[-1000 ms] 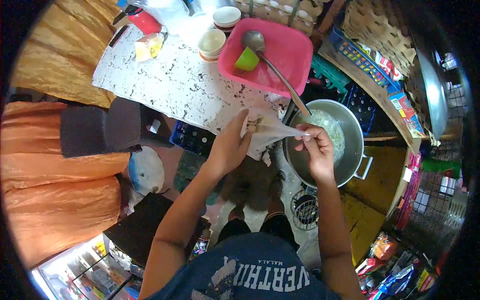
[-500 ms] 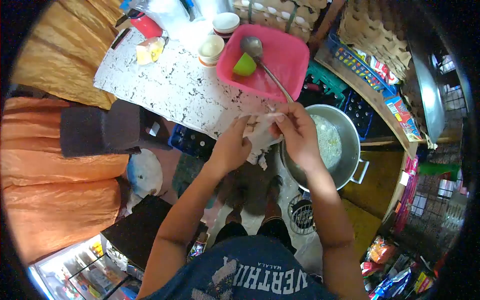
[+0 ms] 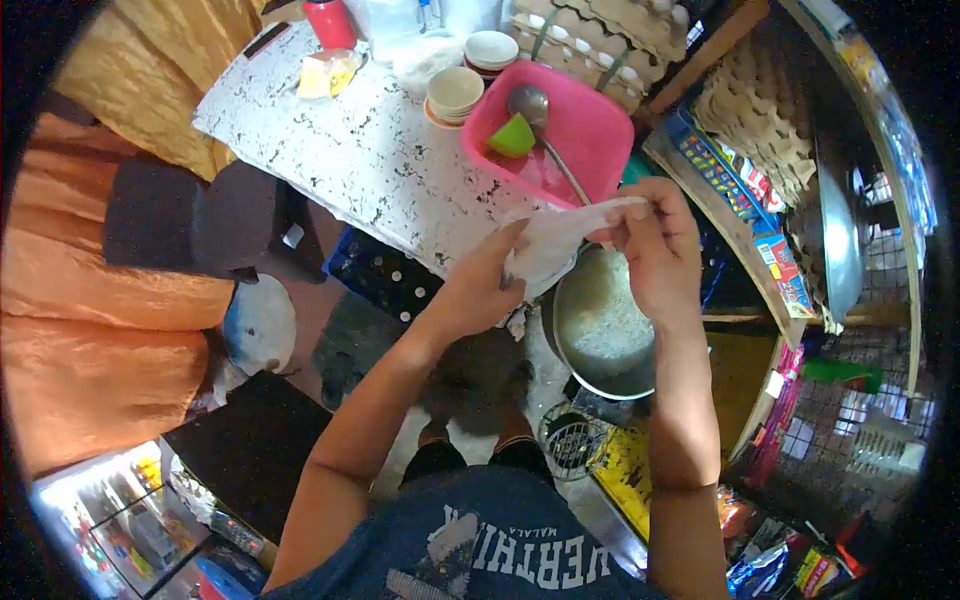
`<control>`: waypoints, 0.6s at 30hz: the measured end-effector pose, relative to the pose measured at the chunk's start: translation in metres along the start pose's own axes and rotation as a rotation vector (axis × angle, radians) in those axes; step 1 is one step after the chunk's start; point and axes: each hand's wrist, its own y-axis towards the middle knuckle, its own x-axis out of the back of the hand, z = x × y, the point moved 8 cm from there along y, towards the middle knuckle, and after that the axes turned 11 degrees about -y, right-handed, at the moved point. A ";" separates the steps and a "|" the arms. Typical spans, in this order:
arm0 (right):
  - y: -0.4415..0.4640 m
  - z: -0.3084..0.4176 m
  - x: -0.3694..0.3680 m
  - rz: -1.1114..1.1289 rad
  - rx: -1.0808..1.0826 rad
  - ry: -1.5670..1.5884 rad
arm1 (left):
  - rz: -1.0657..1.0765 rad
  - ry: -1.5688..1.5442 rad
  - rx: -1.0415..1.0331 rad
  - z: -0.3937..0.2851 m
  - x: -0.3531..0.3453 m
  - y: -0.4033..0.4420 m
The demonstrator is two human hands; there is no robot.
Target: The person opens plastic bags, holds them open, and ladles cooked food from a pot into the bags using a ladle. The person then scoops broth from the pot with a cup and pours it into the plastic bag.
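A thin, whitish translucent plastic bag (image 3: 556, 243) is stretched between my two hands, above the table's front edge. My left hand (image 3: 478, 283) holds its left side with bent fingers and thumb. My right hand (image 3: 660, 245) pinches its upper right corner. Beneath my right hand stands a large metal pot (image 3: 634, 378) with a pale, grainy mass (image 3: 607, 322) in it. Behind the bag, a pink basin (image 3: 592, 110) on the table holds a metal ladle (image 3: 530, 102) and a light green cup-like piece (image 3: 512, 138).
Stacked bowls (image 3: 455, 92) and a yellowish packet (image 3: 328, 76) sit on the white speckled table (image 3: 350, 150). Egg trays (image 3: 580, 45) rise behind the basin. A wooden shelf with a blue basket (image 3: 725, 175) borders the right. A dark chair (image 3: 235, 225) stands at the left.
My right hand has moved right and slightly up, away from my left hand, drawing the bag out wider between them. The whole view has shifted a little.
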 end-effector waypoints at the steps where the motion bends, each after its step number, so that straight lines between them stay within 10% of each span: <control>1: -0.001 0.003 0.002 -0.021 0.023 0.065 | -0.011 -0.041 0.001 0.006 -0.002 -0.001; 18: 0.001 0.044 0.016 -0.131 0.239 0.301 | -0.128 0.026 -0.053 0.033 -0.005 0.018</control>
